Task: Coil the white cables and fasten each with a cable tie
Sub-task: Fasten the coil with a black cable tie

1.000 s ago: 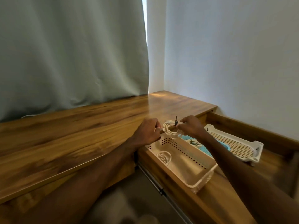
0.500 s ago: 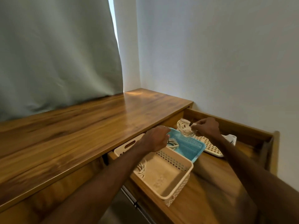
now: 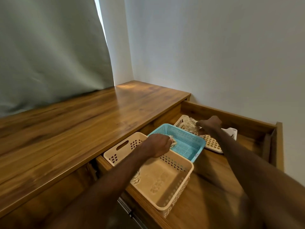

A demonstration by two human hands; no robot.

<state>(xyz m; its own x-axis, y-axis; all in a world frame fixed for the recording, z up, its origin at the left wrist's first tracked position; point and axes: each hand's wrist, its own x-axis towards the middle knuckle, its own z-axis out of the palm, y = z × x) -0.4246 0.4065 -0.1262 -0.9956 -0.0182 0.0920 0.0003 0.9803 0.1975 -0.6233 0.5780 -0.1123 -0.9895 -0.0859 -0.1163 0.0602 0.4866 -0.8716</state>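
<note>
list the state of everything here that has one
drawer: pulled open
beige basket: holds one cable coil at its left wall
blue basket: left hand inside, pinching a white cable
white tray: right hand grips a coiled cable at its far end
curtain: drawn, gap at its right edge
</note>
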